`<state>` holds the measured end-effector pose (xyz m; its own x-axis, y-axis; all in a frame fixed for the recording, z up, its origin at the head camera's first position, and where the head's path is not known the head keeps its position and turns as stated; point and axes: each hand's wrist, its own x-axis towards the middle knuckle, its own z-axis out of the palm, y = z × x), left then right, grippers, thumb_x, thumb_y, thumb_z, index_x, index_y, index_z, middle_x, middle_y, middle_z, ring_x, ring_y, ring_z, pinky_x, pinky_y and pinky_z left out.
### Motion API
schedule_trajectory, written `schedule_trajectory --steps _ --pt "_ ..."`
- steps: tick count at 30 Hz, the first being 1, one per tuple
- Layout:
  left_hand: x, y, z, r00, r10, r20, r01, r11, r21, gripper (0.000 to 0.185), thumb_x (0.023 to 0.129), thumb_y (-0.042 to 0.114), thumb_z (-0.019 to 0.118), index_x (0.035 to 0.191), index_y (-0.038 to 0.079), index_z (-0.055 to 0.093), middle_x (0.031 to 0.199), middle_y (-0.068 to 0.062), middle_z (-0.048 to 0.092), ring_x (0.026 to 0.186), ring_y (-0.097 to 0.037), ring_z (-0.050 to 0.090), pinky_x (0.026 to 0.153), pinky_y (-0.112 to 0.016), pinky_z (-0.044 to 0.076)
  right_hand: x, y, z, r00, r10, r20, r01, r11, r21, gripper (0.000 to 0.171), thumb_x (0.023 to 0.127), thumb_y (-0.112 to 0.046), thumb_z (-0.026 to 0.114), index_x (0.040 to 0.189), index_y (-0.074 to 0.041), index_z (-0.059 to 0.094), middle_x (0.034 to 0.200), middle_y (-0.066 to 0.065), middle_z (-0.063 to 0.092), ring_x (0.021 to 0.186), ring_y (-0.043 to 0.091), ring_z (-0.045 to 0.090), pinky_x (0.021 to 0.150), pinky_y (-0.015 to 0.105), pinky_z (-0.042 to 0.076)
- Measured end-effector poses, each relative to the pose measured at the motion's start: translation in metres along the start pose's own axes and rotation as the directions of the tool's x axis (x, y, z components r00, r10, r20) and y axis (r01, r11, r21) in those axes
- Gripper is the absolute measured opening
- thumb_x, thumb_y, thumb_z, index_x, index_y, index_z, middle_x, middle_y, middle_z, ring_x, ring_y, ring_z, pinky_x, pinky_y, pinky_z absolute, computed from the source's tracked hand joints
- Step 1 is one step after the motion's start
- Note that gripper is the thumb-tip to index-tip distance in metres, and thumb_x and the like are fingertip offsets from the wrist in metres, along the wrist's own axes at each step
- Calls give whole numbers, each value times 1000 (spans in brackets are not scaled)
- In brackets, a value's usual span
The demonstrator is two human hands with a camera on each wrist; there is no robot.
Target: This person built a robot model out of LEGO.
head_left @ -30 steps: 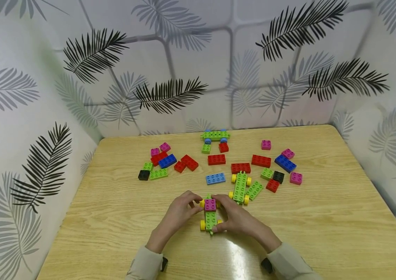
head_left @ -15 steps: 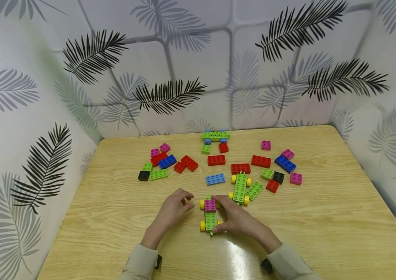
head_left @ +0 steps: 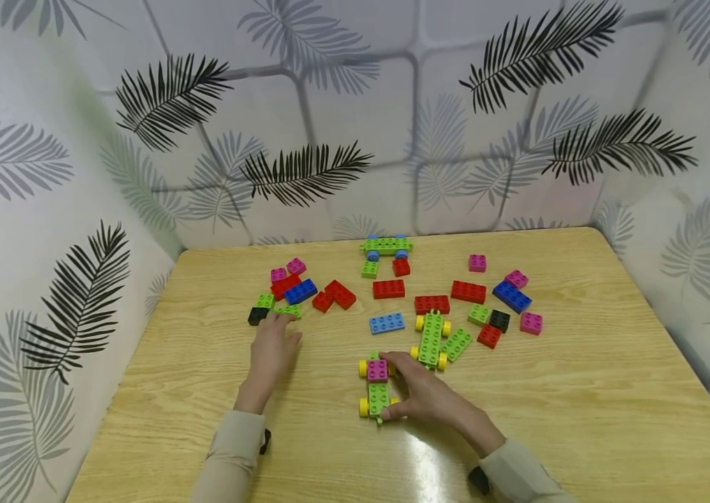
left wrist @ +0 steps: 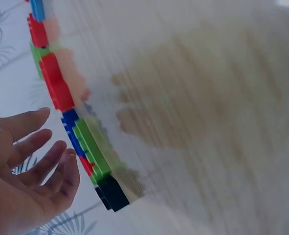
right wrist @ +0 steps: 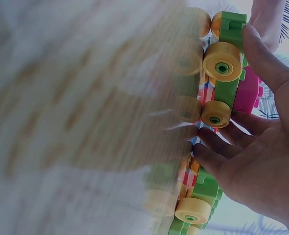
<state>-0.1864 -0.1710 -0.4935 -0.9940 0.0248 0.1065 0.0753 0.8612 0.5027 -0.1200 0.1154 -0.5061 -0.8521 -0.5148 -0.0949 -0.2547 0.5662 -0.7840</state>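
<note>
On the wooden tabletop [head_left: 549, 412] the right hand [head_left: 425, 395] rests against the right side of a small green car [head_left: 377, 390] with yellow wheels and a pink brick [head_left: 377, 369] on its front half; the thumb touches the car's near end and the fingers curl along its flank and up by the pink brick, so the hand grips the car where it stands near the front middle of the tabletop. The right wrist view shows the same car [right wrist: 227, 73] on its wheels with the fingers [right wrist: 217, 147] lying against it. The left hand [head_left: 271, 346] lies well to the left of the car, flat and relaxed with straight fingers, holding nothing; its fingertips touch or almost touch a long green brick [head_left: 287, 309] at the near edge of the left cluster, just beside a black brick [head_left: 257, 316]. In the blurred left wrist view the spread fingers [left wrist: 34, 147] hover close to that green brick [left wrist: 93, 147] and the black brick [left wrist: 112, 192]. A second green car [head_left: 431, 338] stands just right of the held one, a light blue brick [head_left: 387, 322] lies beyond it, and a third car [head_left: 385, 245] with blue wheels sits at the far edge.
</note>
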Motion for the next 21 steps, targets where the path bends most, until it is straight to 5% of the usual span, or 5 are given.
schedule_trajectory --steps 9,21 --pt "18 -13 1 997 79 -9 -78 991 108 38 88 5 66 125 0 60 124 -21 52 109 -38 50 84 -49 50 1 2 1 1000 0 2 0 1000 6 94 72 -34 85 147 -6 35 146 17 38 134 35 37 108 51 31" --pt "27 -10 6 992 45 119 -70 975 209 49 88 10 66 134 0 52 134 -25 48 122 -43 43 87 -61 46 1 2 0 1000 -10 -4 10 1000 1 94 72 -33 85 147 -5 34 146 19 37 134 36 36 108 52 31"
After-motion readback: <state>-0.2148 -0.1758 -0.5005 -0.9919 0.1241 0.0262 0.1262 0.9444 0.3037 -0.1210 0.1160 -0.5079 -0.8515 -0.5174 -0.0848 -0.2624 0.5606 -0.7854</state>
